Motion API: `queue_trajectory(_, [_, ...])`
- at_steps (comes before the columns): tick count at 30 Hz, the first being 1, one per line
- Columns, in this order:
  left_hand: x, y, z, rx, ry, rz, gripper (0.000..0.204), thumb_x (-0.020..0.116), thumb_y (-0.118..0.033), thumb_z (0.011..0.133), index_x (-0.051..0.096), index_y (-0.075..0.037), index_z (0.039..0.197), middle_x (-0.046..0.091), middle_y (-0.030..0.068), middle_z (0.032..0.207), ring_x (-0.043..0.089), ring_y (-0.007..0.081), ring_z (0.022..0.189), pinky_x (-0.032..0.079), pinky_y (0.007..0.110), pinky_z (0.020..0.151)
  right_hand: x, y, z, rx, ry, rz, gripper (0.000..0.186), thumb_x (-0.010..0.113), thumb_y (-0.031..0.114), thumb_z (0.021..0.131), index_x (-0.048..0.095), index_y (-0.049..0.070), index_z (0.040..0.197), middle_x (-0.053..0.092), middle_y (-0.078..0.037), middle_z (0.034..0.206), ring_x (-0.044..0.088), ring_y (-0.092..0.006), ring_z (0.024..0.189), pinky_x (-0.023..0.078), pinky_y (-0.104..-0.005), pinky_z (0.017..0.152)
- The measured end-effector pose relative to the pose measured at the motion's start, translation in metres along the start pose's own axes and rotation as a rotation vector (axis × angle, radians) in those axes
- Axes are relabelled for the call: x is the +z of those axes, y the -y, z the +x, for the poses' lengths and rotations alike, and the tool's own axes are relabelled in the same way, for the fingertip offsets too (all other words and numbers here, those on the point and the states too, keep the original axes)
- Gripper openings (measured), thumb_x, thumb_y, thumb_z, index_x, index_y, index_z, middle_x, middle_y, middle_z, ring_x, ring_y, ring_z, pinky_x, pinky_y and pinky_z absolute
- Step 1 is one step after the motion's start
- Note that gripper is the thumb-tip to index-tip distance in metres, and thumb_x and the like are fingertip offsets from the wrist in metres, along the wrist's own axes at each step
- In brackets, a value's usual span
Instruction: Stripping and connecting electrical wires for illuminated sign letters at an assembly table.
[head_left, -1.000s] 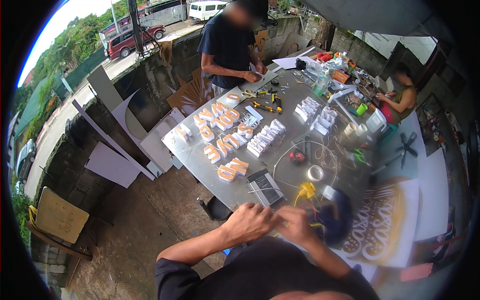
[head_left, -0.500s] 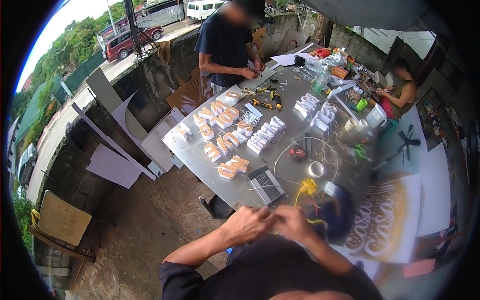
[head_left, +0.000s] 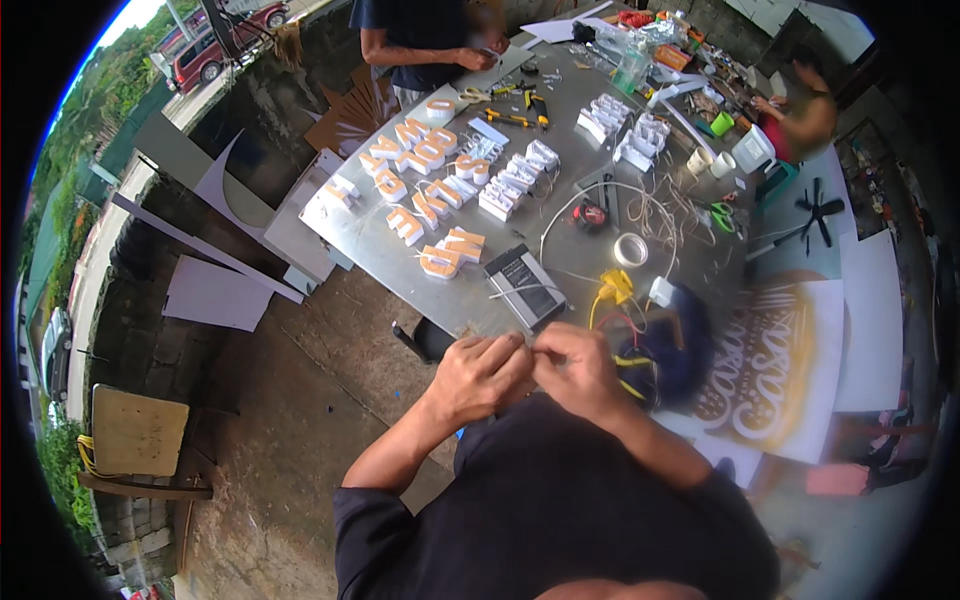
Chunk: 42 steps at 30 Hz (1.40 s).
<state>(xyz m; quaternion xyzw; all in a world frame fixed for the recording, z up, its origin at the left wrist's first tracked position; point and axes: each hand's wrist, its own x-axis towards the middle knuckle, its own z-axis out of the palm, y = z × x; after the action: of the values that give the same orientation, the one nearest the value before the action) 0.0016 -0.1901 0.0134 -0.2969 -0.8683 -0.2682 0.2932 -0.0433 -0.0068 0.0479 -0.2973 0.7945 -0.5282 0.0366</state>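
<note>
Left hand (head_left: 484, 376) met right hand (head_left: 578, 374) at the near edge of the metal table (head_left: 565, 157) — both curled, anything gripped impossible to tell, dark box (head_left: 518, 272) just beyond

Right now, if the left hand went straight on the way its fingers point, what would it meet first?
Probably the right hand, which sits close in front of the left hand; whether the two touch is unclear from this angle.

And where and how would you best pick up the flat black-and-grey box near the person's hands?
Probably by its two long edges, with the right hand coming from above: the box lies flat and is longer than wide. Avoid the thin white strand across its top.
</note>
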Motion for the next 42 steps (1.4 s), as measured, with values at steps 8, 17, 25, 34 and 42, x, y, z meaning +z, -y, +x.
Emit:
queue_trajectory(8, [-0.003, -0.002, 0.011, -0.121, -0.264, -0.005, 0.016, 0.071, 0.001, 0.063, 0.061, -0.003, 0.076, 0.069, 0.0083, 0.080, 0.063, 0.0190, 0.055, 0.050, 0.029, 0.049, -0.003, 0.004, 0.001, -0.035, 0.021, 0.008, 0.003, 0.061, -0.004, 0.078, 0.061, -0.003, 0.076, 0.060, -0.010, 0.069, 0.058, -0.0188, 0.061, 0.045, -0.0321, 0.058])
queue_trajectory(17, [-0.010, -0.008, 0.010, -0.292, -0.297, -0.239, 0.011, 0.065, 0.005, 0.065, 0.062, -0.002, 0.074, 0.072, 0.0080, 0.078, 0.066, 0.0189, 0.057, 0.052, 0.029, 0.053, -0.010, 0.016, -0.002, -0.009, 0.099, 0.100, 0.003, 0.063, -0.001, 0.081, 0.063, -0.002, 0.078, 0.060, -0.009, 0.070, 0.060, -0.0192, 0.061, 0.047, -0.0308, 0.058])
queue_trajectory(25, [-0.004, -0.005, 0.006, -0.421, -0.331, -0.301, 0.011, 0.061, 0.008, 0.069, 0.062, -0.002, 0.074, 0.073, 0.0085, 0.078, 0.068, 0.0177, 0.060, 0.052, 0.028, 0.055, -0.012, 0.016, -0.001, 0.068, 0.097, 0.166, 0.006, 0.058, -0.004, 0.078, 0.062, -0.002, 0.074, 0.064, -0.008, 0.071, 0.059, -0.0150, 0.062, 0.046, -0.0297, 0.060])
queue_trajectory(34, [0.008, 0.003, -0.003, -0.548, -0.412, -0.356, 0.010, 0.060, 0.007, 0.066, 0.063, 0.000, 0.073, 0.072, 0.0113, 0.078, 0.069, 0.0207, 0.064, 0.055, 0.029, 0.061, -0.012, 0.006, -0.003, 0.081, 0.124, 0.186, 0.009, 0.056, -0.006, 0.082, 0.063, -0.003, 0.076, 0.066, -0.007, 0.073, 0.060, -0.0132, 0.065, 0.047, -0.0282, 0.062])
queue_trajectory(42, [0.027, -0.021, -0.013, -0.881, -0.286, -1.251, 0.027, 0.070, -0.013, 0.097, 0.069, 0.005, 0.117, 0.073, 0.0147, 0.111, 0.070, 0.0184, 0.101, 0.054, 0.032, 0.090, -0.017, -0.004, -0.004, 0.536, 0.071, 0.770, 0.015, 0.055, 0.003, 0.091, 0.067, -0.001, 0.084, 0.069, -0.006, 0.077, 0.062, -0.0113, 0.069, 0.047, -0.0248, 0.063])
